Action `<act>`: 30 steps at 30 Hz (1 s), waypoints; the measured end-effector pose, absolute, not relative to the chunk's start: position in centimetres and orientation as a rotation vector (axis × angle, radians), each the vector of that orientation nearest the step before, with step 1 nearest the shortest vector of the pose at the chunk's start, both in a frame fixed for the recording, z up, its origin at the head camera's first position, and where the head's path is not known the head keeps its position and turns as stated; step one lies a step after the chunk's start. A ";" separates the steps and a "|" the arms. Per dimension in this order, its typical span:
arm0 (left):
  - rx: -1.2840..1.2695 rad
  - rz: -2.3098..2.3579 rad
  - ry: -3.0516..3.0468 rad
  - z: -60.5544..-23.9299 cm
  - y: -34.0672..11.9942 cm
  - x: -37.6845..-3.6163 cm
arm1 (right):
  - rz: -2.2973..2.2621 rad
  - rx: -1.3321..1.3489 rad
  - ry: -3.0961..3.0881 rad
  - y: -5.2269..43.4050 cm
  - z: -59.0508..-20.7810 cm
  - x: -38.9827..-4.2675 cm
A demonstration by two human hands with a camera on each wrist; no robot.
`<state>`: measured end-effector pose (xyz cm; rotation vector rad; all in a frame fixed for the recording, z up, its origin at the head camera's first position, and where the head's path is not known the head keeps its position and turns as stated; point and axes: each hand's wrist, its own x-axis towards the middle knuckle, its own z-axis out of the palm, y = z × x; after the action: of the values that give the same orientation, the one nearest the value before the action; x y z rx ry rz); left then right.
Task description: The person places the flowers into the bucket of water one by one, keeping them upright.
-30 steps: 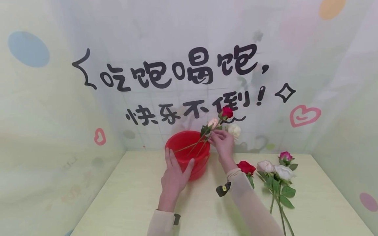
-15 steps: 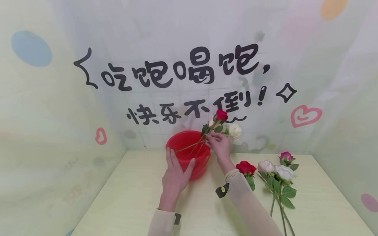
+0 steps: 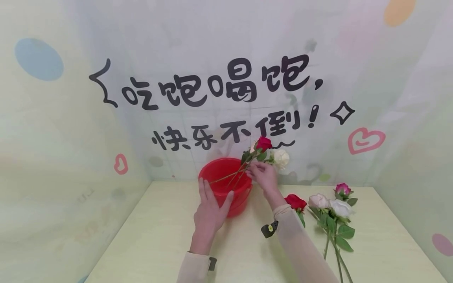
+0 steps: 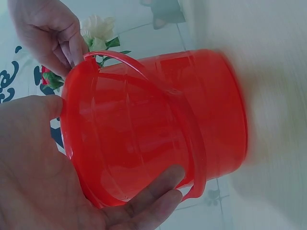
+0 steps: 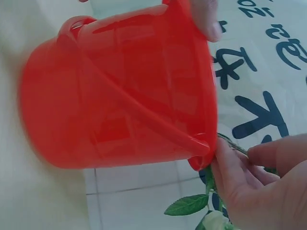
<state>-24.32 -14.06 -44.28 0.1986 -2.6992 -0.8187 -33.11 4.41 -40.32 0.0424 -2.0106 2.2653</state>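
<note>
A red plastic bucket (image 3: 226, 188) with a handle stands at the back of the table, also close up in the left wrist view (image 4: 158, 124) and the right wrist view (image 5: 120, 91). My left hand (image 3: 210, 208) holds its near side, thumb and fingers around the wall (image 4: 43, 163). My right hand (image 3: 262, 175) pinches flower stems at the bucket's right rim (image 5: 254, 187). A red rose (image 3: 263, 143) and a white rose (image 3: 281, 157) stick out of the bucket, leaning right, their stems inside it.
On the table to the right lie a red rose (image 3: 295, 202), a pale pink rose (image 3: 317, 200), a white rose (image 3: 340, 207) and a dark pink rose (image 3: 342, 188) with long green stems. A printed backdrop with black characters (image 3: 212, 86) closes the back and sides.
The red rose's head has dropped lower and shifted left as my right hand moved slightly down at the rim. The left hand and the bucket have stayed put.
</note>
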 end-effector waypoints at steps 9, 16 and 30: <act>0.203 -0.819 -2.687 -44.2 -14.0 -24.5 | 2.555 0.163 -2.023 6.1 -39.3 -32.8; 0.211 -0.815 -2.699 -44.2 -13.9 -24.3 | 2.618 0.216 -1.993 6.7 -39.7 -32.7; 0.219 -0.819 -2.703 -44.3 -13.9 -24.5 | 2.673 0.314 -2.022 8.2 -40.2 -31.5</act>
<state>-24.47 -13.91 -44.34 0.2187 -2.7035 -0.8194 -31.52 8.24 -40.20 0.3140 -2.0217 2.6734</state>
